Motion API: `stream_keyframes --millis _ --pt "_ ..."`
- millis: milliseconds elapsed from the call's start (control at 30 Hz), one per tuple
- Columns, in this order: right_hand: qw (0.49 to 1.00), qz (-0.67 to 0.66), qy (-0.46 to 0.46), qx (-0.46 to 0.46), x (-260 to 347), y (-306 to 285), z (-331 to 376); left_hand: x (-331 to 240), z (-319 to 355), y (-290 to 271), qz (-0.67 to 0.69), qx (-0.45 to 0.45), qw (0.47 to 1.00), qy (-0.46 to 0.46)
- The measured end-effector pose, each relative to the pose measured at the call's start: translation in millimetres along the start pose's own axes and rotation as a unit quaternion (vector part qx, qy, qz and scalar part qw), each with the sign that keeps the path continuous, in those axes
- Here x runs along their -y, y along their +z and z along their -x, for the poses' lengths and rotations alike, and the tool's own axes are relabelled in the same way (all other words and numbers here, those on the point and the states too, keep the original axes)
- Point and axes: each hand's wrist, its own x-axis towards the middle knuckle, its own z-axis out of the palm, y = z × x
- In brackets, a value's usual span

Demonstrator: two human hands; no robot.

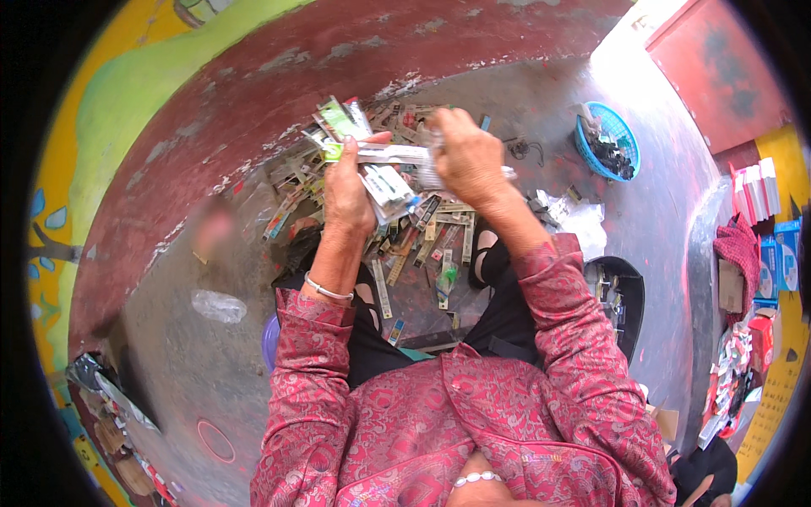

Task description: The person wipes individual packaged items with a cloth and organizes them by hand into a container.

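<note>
My left hand [348, 193] is closed around a bundle of slim, clear-wrapped packets [342, 121] with green and white printed cards, held up above the floor. The packets fan out both above and below my fingers. A long white piece [394, 154] runs from my left hand across to my right. My right hand [467, 159] is curled with its fingers bent inward, at the far end of that white piece. Blurred, whitish, see-through material shows at its fingertips. Under both hands, a loose pile of long narrow printed strips or packets [422, 241] lies on the floor between my feet.
A blue plastic basket [634, 139] with dark contents stands at the far right. Nearer are a white plastic bag [583, 221] and a black tub [629, 308] holding small items. A clear plastic bag [218, 306] lies at left. Boxes [786, 253] line the right wall.
</note>
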Motion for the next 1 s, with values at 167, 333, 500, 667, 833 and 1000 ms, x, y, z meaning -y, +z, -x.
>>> stream_keyframes --millis 167,333,500,667,833,1000 --pt "0.968 -0.131 0.186 0.103 -64 -36 -2 -20 -1 -11 -0.049 -0.029 0.998 0.038" --pt "0.869 -0.376 0.171 0.273 -51 -33 2 -23 -4 -23 -0.098 0.033 0.995 0.009" --pt "0.777 -0.467 0.115 0.406 -15 -34 10 -19 -6 -21 -0.037 0.055 0.997 0.027" --pt "0.735 -0.575 0.180 0.312 2 -14 13 -2 -4 -18 -0.066 0.147 0.987 -0.001" --pt "0.838 -0.394 0.161 0.343 7 -25 13 -1 0 -15 -0.062 0.147 0.987 -0.030" --pt "0.923 -0.347 0.165 -0.017 -16 -45 -5 8 2 -14 -0.175 0.190 0.965 -0.054"
